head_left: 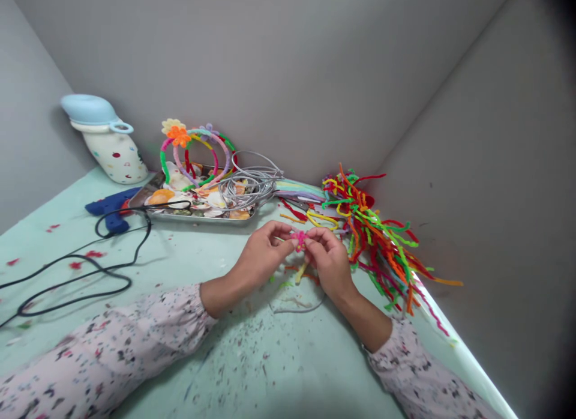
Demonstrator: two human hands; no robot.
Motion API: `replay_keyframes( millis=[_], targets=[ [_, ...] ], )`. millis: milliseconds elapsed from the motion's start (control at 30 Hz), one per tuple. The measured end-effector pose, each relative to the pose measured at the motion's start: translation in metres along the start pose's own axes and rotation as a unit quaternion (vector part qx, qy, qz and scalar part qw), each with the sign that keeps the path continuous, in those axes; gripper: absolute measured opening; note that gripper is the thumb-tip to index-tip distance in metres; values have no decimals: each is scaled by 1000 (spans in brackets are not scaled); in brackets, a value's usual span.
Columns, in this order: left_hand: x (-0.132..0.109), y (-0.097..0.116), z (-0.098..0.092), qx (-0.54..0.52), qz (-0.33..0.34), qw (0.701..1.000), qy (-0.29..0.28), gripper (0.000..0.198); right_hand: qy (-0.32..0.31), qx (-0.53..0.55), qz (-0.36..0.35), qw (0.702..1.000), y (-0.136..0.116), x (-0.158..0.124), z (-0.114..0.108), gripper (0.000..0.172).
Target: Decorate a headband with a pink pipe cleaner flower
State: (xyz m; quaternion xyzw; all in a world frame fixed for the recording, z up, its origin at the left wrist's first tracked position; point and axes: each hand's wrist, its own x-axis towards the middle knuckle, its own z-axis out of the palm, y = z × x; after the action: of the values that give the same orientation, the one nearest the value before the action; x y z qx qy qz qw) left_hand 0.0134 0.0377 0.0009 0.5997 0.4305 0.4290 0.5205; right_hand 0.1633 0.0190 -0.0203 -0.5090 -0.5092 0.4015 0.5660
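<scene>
My left hand [261,254] and my right hand [327,260] meet over the pale green table [189,269]. Both pinch a small pink pipe-cleaner piece [299,239] between fingertips. A yellow stem [300,272] hangs below it, between the hands. A big heap of coloured pipe cleaners [373,233] lies just right of my right hand. Loose pipe-cleaner bits lie under the hands.
A metal tray [202,216] at the back holds shells, plain grey hoops [249,185] and pipe-cleaner-wrapped headbands [198,152]. A blue glue gun [112,206] with black cord [81,269] lies left. A white spotted jug [110,140] stands in the corner. Grey walls close in behind and right.
</scene>
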Motion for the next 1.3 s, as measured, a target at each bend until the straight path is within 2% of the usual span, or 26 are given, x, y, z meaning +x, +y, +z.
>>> replay_keyframes(
  millis=[133,300,400,500,700,900,1033,1100,1200,1300],
  targets=[
    [-1,4,1,5,-19,1000,-16,27,20,12,8,1000,-2,-1,2,15],
    [0,6,2,-56,-28,997,-55,19,-23,25,27,999,-6,-4,5,19],
    [1,5,2,-76,-33,996,-39,18,-36,23,19,999,-6,-5,5,20],
    [1,4,1,-72,-47,996,-18,20,-21,4,7,1000,-5,-4,3,22],
    [0,5,2,-70,-57,995,-28,14,-14,-58,-18,998,-5,-2,0,16],
    [0,6,2,-109,-96,989,-34,14,-13,-95,-24,995,-2,-1,1,15],
    [5,8,-2,-129,-99,987,1,15,-29,-137,-35,990,-5,3,-5,15],
    [7,8,-3,-134,-93,986,24,15,-102,-217,-54,969,-12,5,-10,11],
    [9,6,-4,-139,-79,986,48,19,-256,-356,-109,892,-26,4,-16,11],
    [9,3,-2,-136,-71,986,59,22,-316,-449,-140,824,-37,-2,-16,13]
  ],
)
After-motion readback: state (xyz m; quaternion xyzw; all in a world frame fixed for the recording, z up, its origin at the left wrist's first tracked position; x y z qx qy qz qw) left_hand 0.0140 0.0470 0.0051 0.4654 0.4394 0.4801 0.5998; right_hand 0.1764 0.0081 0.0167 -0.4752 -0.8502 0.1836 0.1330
